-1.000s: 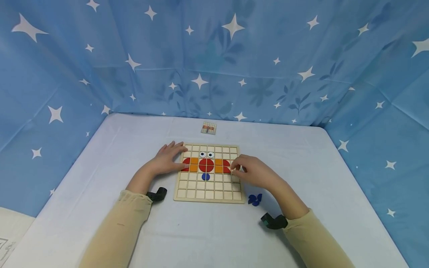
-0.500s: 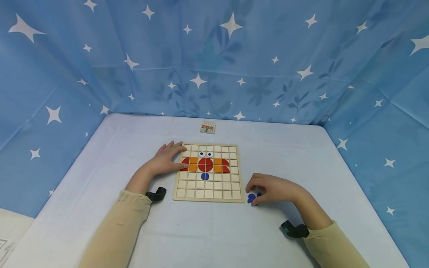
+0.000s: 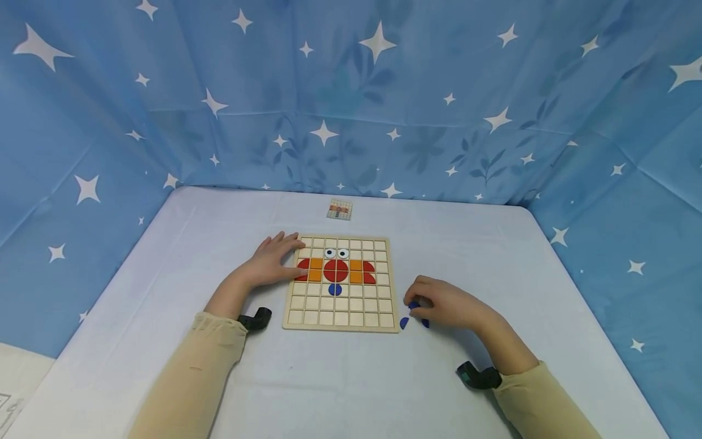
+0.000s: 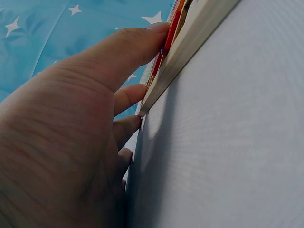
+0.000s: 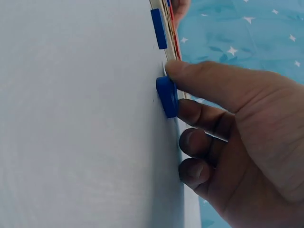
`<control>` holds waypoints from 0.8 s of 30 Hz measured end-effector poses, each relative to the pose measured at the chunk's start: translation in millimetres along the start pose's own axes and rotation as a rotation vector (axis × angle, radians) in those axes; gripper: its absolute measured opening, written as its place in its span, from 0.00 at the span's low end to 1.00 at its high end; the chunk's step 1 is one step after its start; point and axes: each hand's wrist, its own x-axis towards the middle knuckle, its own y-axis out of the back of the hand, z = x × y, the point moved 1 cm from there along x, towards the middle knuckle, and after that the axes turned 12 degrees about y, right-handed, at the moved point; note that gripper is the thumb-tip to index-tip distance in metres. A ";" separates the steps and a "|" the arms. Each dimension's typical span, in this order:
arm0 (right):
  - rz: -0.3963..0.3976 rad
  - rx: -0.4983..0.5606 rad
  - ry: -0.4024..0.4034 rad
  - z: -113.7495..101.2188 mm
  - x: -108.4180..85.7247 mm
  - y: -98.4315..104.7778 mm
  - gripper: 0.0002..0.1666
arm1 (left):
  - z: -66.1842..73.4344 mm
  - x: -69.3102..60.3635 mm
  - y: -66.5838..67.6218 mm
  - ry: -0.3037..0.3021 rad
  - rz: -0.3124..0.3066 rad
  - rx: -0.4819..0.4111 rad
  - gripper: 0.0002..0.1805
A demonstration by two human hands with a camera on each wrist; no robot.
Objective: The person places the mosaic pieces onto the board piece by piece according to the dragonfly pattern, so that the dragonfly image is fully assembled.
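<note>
A wooden grid board (image 3: 342, 320) lies flat, with orange square pieces (image 3: 315, 270), red rounded pieces (image 3: 336, 271), a blue round shape (image 3: 335, 289) and two eye pieces (image 3: 336, 253) set in it. My left hand (image 3: 269, 262) rests on the board's left edge, fingers spread; its thumb touches a red piece (image 4: 172, 32). Right of the board, my right hand (image 3: 446, 303) pinches a blue curved piece (image 3: 414, 304) between thumb and curled forefinger. Two more blue pieces lie beside it: one near the board's corner, a blue rounded piece (image 3: 404, 323), and another blue piece (image 3: 425, 324) below the thumb.
A small pattern card (image 3: 339, 210) showing a similar coloured design lies behind the board. The table has a white cloth (image 3: 351, 384). A blue curtain (image 3: 351, 91) with white stars stands around the back and sides.
My right hand has left the board's right side and come down to the blue pieces, which are now spread apart. The left hand stays in place on the board.
</note>
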 end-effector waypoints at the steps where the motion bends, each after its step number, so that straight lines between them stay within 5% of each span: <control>1: 0.011 0.001 -0.008 1.7 -0.2 -0.2 0.10 | -0.1 -0.1 0.0 -0.001 0.000 0.001 0.39; 9: 0.096 -0.010 -0.047 6.5 -0.2 -1.3 0.10 | 0.0 -0.1 -0.2 0.005 -0.003 0.010 0.39; 24: 0.106 -0.056 -0.025 -2.4 5.2 -7.8 0.09 | 0.2 -0.7 0.0 0.001 -0.002 0.006 0.39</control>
